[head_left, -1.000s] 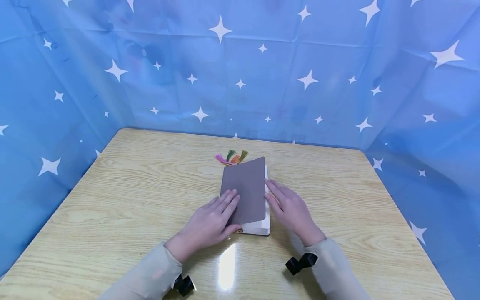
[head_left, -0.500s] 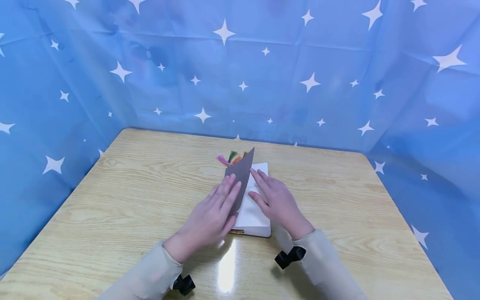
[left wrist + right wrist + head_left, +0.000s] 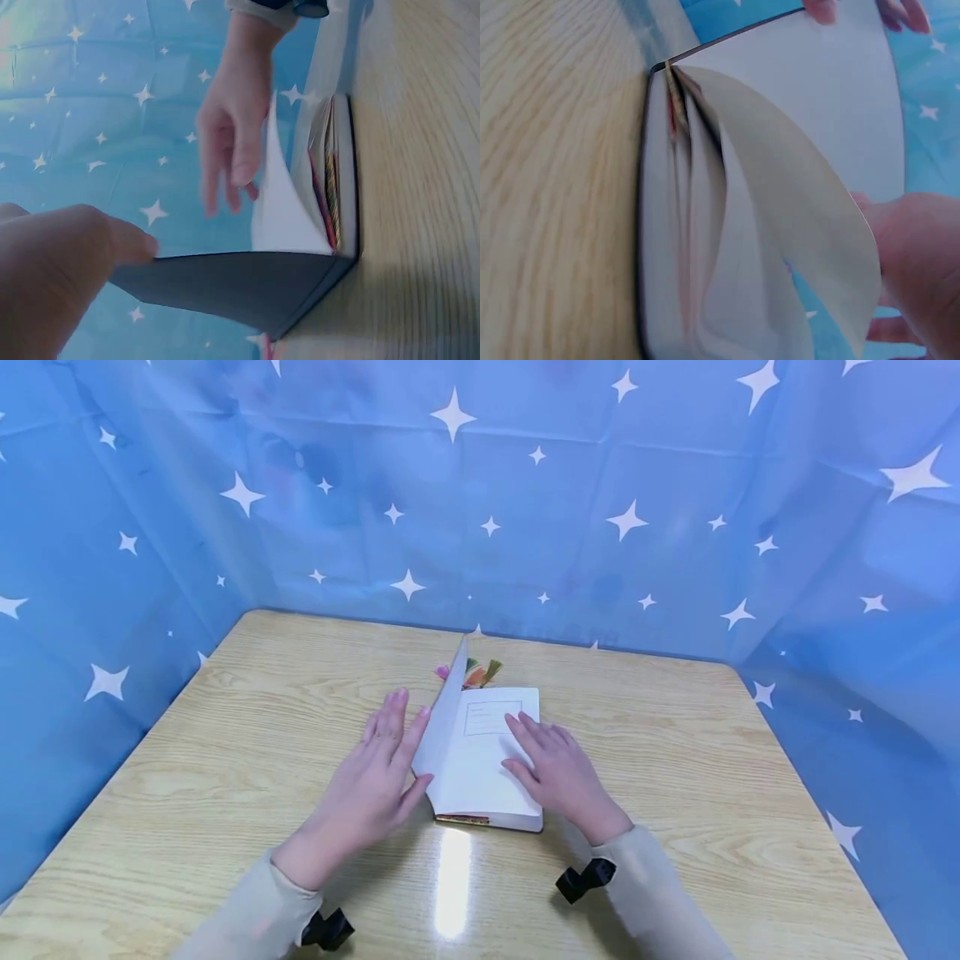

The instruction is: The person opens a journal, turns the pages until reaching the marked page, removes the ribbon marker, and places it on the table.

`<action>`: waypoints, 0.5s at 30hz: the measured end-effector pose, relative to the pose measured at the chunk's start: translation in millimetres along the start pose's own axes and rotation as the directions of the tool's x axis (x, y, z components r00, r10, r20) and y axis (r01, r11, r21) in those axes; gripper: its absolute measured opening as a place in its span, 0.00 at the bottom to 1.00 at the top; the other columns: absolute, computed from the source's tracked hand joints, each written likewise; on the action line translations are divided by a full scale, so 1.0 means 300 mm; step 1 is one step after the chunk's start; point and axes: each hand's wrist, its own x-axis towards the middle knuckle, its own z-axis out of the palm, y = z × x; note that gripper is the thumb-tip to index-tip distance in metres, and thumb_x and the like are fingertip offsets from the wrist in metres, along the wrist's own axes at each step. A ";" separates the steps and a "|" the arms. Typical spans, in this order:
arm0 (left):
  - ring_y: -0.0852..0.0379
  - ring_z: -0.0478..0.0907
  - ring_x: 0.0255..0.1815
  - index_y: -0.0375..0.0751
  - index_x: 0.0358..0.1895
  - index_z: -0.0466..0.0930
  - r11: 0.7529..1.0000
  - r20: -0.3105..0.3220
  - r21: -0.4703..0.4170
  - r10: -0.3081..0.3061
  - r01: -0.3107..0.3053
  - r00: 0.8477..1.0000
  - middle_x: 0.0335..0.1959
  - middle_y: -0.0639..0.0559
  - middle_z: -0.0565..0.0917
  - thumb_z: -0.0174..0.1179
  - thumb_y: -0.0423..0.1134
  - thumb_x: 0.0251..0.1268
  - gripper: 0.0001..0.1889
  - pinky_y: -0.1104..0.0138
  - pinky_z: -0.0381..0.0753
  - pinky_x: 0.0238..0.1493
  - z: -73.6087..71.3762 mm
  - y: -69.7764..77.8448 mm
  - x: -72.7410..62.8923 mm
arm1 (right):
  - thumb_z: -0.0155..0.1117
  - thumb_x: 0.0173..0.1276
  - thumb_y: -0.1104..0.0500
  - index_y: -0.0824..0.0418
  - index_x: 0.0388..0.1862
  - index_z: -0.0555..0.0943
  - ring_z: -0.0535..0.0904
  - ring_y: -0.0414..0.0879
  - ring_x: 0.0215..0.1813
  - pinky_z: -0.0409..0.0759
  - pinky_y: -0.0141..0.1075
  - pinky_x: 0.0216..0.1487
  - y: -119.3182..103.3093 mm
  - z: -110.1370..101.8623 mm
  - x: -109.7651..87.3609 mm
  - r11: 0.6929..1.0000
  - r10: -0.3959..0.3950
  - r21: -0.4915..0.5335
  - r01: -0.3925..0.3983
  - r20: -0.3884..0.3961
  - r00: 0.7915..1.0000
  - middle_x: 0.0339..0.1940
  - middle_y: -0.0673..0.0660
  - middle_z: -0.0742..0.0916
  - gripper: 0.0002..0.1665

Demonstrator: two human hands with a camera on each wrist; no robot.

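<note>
white page (image 3: 472, 764) under the right hand (image 3: 558, 772), its fingers loosely extended over the paper; whether they touch it, cannot tell. left hand (image 3: 367, 768) with fingers straight and a little spread, beside the raised cover (image 3: 442, 731); in the left wrist view a fingertip appears to meet the cover's edge. the notebook (image 3: 483, 802) lies between the two hands, cover tilted up on the left hand's side, pale inner face toward the right. printed box (image 3: 487, 718) on the page, near the right fingertips. colourful tassels (image 3: 480, 673) beyond both hands, past the notebook's far edge. pale sleeves (image 3: 255, 902) behind each hand. wooden table (image 3: 225, 727) below; farthest out, blue cloth (image 3: 360, 547) with white stars (image 3: 453, 415).
</note>
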 end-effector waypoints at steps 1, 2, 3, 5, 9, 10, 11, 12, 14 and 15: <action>0.33 0.45 0.71 0.29 0.70 0.49 1.000 0.008 0.005 -0.002 0.002 1.000 0.71 0.27 0.41 0.51 0.44 0.65 0.36 0.45 0.54 0.65 -0.008 -0.008 -0.005 | 0.55 0.69 0.47 0.61 0.69 0.64 0.71 0.56 0.62 0.67 0.53 0.59 0.003 0.002 -0.004 1.000 -0.003 -0.002 0.003 0.011 1.000 0.64 0.65 0.73 0.35; 0.32 0.44 0.70 0.30 0.70 0.50 1.000 0.018 0.013 -0.001 0.001 1.000 0.71 0.27 0.41 0.55 0.43 0.62 0.37 0.44 0.52 0.65 -0.017 -0.015 -0.010 | 0.55 0.69 0.47 0.61 0.69 0.65 0.71 0.57 0.62 0.67 0.53 0.59 0.006 0.005 -0.008 1.000 -0.004 -0.003 0.004 0.023 1.000 0.64 0.65 0.73 0.34; 0.32 0.43 0.70 0.31 0.70 0.52 1.000 0.039 0.024 -0.006 0.005 0.999 0.71 0.27 0.40 0.59 0.42 0.58 0.39 0.43 0.51 0.65 -0.025 -0.023 -0.016 | 0.55 0.69 0.47 0.61 0.68 0.66 0.71 0.57 0.62 0.67 0.53 0.59 0.009 0.007 -0.012 1.000 -0.003 -0.003 0.003 0.036 0.999 0.64 0.65 0.73 0.33; 0.32 0.41 0.71 0.32 0.69 0.56 0.999 0.093 0.048 -0.018 0.014 0.995 0.72 0.29 0.41 0.64 0.42 0.52 0.41 0.43 0.48 0.65 -0.041 -0.038 -0.027 | 0.54 0.69 0.47 0.61 0.67 0.67 0.71 0.57 0.62 0.67 0.53 0.60 0.014 0.011 -0.018 1.000 0.002 0.004 -0.002 0.059 0.998 0.64 0.65 0.73 0.32; 0.36 0.38 0.72 0.33 0.66 0.63 0.995 0.199 0.095 -0.056 0.038 0.978 0.73 0.35 0.45 0.65 0.47 0.52 0.39 0.43 0.45 0.66 -0.064 -0.071 -0.052 | 0.55 0.69 0.48 0.62 0.65 0.70 0.71 0.57 0.62 0.67 0.53 0.60 0.021 0.017 -0.029 1.000 0.002 0.013 -0.004 0.098 0.995 0.63 0.64 0.74 0.29; 0.37 0.39 0.72 0.33 0.66 0.64 0.994 0.212 0.099 -0.062 0.041 0.975 0.73 0.36 0.46 0.64 0.49 0.53 0.38 0.42 0.45 0.66 -0.067 -0.078 -0.059 | 0.55 0.69 0.49 0.62 0.64 0.71 0.70 0.56 0.62 0.66 0.53 0.60 0.023 0.018 -0.032 1.000 0.000 0.020 -0.002 0.105 0.994 0.63 0.64 0.74 0.29; 0.38 0.39 0.73 0.33 0.65 0.65 0.994 0.224 0.103 -0.066 0.044 0.972 0.73 0.37 0.47 0.63 0.50 0.54 0.37 0.42 0.46 0.66 -0.068 -0.085 -0.066 | 0.56 0.69 0.49 0.63 0.64 0.71 0.70 0.56 0.63 0.66 0.54 0.60 0.024 0.020 -0.035 1.000 -0.001 0.026 -0.002 0.114 0.993 0.62 0.64 0.74 0.29; 0.38 0.39 0.73 0.33 0.65 0.65 0.993 0.233 0.105 -0.072 0.049 0.970 0.73 0.37 0.48 0.62 0.51 0.54 0.37 0.42 0.47 0.66 -0.068 -0.090 -0.072 | 0.56 0.69 0.50 0.63 0.63 0.72 0.70 0.56 0.63 0.66 0.54 0.61 0.026 0.022 -0.039 0.999 0.000 0.035 -0.004 0.122 0.993 0.62 0.64 0.75 0.28; 0.38 0.42 0.72 0.33 0.65 0.65 0.993 0.242 0.108 -0.078 0.052 0.967 0.72 0.37 0.52 0.62 0.51 0.54 0.37 0.42 0.49 0.65 -0.065 -0.100 -0.087 | 0.57 0.69 0.50 0.63 0.62 0.73 0.70 0.55 0.63 0.65 0.54 0.61 0.027 0.025 -0.047 0.999 0.001 0.053 -0.008 0.131 0.991 0.62 0.64 0.75 0.27; 0.37 0.44 0.72 0.33 0.65 0.65 0.992 0.247 0.109 -0.082 0.057 0.966 0.71 0.36 0.54 0.62 0.50 0.54 0.37 0.43 0.49 0.65 -0.062 -0.104 -0.095 | 0.57 0.69 0.50 0.63 0.62 0.73 0.70 0.55 0.63 0.65 0.54 0.61 0.028 0.026 -0.051 0.998 0.003 0.061 -0.011 0.137 0.991 0.62 0.64 0.75 0.27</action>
